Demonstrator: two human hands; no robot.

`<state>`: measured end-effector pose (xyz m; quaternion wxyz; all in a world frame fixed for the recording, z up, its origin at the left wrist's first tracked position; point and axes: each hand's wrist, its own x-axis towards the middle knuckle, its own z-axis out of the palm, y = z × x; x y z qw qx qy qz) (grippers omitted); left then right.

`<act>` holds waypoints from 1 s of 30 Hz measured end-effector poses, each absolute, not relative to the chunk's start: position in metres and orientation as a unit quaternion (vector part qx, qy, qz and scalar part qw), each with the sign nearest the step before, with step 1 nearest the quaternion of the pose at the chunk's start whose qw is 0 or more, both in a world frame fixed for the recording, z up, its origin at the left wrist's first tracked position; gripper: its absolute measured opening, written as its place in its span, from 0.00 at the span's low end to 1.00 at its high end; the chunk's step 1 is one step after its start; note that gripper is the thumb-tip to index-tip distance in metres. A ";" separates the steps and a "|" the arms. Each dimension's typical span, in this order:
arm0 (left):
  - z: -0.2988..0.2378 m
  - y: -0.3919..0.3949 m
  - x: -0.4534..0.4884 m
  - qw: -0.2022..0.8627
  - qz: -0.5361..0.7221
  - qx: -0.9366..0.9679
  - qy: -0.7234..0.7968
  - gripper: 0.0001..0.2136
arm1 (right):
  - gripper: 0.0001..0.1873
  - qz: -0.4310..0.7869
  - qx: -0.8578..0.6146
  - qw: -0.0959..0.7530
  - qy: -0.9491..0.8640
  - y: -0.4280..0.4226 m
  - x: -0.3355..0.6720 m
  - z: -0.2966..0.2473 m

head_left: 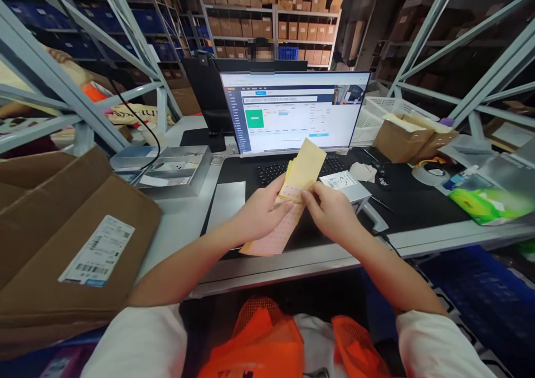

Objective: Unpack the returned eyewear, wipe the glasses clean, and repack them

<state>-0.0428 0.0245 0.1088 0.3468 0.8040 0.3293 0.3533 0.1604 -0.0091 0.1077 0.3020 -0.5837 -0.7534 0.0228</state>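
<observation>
My left hand (261,211) and my right hand (330,211) are both closed on a strip of paper sheets (298,177) held above the desk. The strip's upper part is pale yellow and sticks up toward the monitor (292,113). Its lower part is pink with rows of small dots and hangs down to the desk edge (271,238). My fingertips pinch the sheets where the yellow and pink parts meet. A black keyboard (276,169) lies just behind the sheets. A small white labelled box (340,182) rests right of my right hand.
A large cardboard box (62,238) with a shipping label fills the left foreground. A metal tray (175,169) stands left of the keyboard. At right lie an open cardboard box (407,135), a white basket (376,116), a tape roll (432,173) and a green packet (487,202). A person sits behind the monitor.
</observation>
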 end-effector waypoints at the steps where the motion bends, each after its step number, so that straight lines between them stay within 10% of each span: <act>1: 0.107 0.022 -0.042 0.346 0.352 0.804 0.330 0.24 | 0.15 0.027 -0.586 0.293 -0.755 -0.010 0.161 0.108; 30: 0.083 0.000 -0.027 0.325 0.361 0.788 0.379 0.21 | 0.12 -0.137 -0.582 0.082 -0.797 -0.017 0.148 0.100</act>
